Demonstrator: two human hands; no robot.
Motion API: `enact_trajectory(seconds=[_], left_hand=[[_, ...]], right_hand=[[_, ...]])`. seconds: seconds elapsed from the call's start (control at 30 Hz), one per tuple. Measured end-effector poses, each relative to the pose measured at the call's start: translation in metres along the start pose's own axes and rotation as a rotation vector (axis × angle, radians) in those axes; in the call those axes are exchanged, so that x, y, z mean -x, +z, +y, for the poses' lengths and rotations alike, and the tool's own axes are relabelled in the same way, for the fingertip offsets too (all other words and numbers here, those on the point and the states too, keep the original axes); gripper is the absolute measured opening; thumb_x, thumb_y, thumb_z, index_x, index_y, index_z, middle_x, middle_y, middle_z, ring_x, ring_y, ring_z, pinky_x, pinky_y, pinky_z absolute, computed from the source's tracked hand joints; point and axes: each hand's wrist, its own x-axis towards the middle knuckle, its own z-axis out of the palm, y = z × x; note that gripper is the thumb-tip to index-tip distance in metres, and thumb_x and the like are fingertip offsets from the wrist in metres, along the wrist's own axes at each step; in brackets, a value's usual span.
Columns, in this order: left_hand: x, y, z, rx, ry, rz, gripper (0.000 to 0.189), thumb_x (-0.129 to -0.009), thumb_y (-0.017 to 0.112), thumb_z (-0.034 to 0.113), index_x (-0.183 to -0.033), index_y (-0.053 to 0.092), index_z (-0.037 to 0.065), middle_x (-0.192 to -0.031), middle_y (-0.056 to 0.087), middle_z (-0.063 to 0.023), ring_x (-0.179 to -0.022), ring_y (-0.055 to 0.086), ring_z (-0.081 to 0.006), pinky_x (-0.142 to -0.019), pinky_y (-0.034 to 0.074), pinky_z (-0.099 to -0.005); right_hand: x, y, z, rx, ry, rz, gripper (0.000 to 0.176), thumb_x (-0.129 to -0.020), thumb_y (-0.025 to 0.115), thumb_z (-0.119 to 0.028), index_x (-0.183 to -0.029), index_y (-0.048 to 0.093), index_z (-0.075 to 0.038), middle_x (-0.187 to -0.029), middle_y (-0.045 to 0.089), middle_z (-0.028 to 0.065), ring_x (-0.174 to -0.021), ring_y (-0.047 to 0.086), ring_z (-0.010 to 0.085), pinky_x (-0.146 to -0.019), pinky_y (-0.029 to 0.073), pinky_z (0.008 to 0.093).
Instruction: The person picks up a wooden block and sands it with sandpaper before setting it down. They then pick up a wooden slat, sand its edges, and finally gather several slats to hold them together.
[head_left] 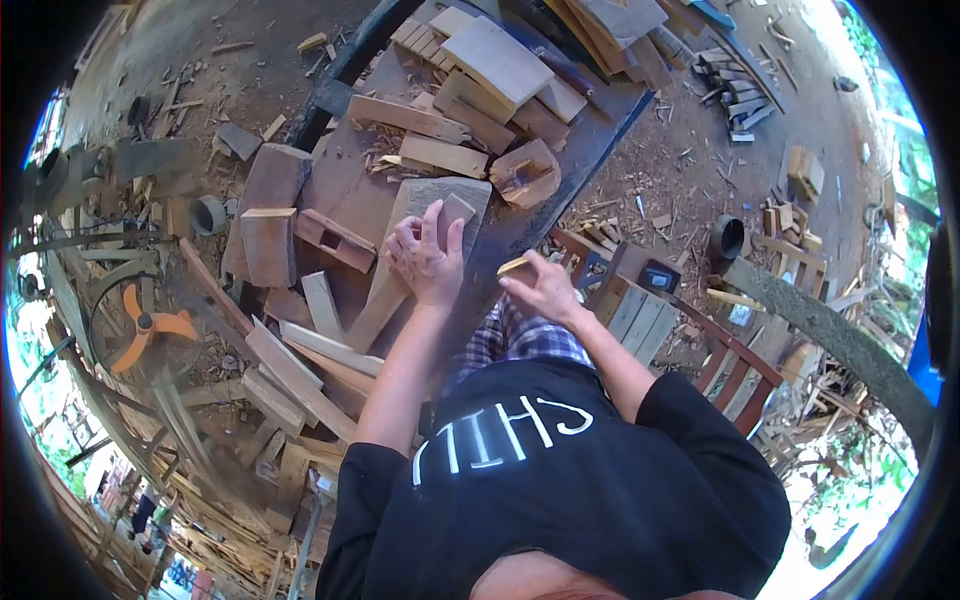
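My left hand (pixel 428 258) is closed around a small brown wooden block (pixel 458 212), thumb on one side and fingers on the other. The block rests over the wide end of a long, pale wooden board (pixel 412 200) that narrows toward me. My right hand (pixel 548 290), just off the table's edge, pinches a small piece of wood with a yellow edge (pixel 515 267) between thumb and fingers. A hollowed wood chunk (pixel 525 173) sits beyond both hands. Left of my left hand lies a reddish wooden block with a slot (pixel 338 238), like a hand plane body.
Wood offcuts (pixel 497 62) are piled at the table's far end. Several planks (pixel 300 375) lean at the near left, by an orange-bladed fan (pixel 145 325). A slatted wooden chair (pixel 640 315) stands to my right. Shavings litter the ground (pixel 660 170).
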Motion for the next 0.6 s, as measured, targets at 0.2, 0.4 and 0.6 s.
enact_trajectory(seconds=[0.2,0.4,0.6], left_hand=[[-0.024,0.016,0.003,0.144,-0.274,-0.067,0.035,-0.090,0.067,0.045,-0.118,0.062,0.025,-0.104,0.053,-0.0086,-0.102,0.052,-0.0311,-0.084,0.041,-0.0479],[-0.006,-0.004,-0.015,0.200,-0.256,-0.016,0.053,-0.087,0.068,0.047,-0.130,0.055,0.019,-0.120,0.053,-0.0113,-0.116,0.049,-0.0331,-0.096,0.038,-0.0501],[0.079,-0.038,-0.017,-0.038,-0.136,-0.117,0.107,-0.078,0.065,0.068,-0.156,0.021,0.010,-0.154,0.025,-0.0195,-0.143,0.021,-0.0402,-0.111,0.018,-0.0580]], right_hand=[[-0.014,-0.032,-0.007,-0.001,0.046,0.006,0.047,-0.086,0.072,-0.046,-0.102,0.059,-0.004,-0.090,0.071,0.0202,-0.086,0.071,0.0360,-0.075,0.054,0.0427],[-0.028,-0.036,-0.035,-0.045,0.033,0.141,0.042,-0.088,0.072,-0.040,-0.104,0.058,-0.003,-0.093,0.072,0.0192,-0.088,0.071,0.0340,-0.076,0.055,0.0415],[-0.048,-0.013,-0.091,0.102,-0.079,0.254,0.039,-0.088,0.071,-0.036,-0.102,0.058,-0.002,-0.088,0.069,0.0211,-0.085,0.068,0.0402,-0.075,0.053,0.0471]])
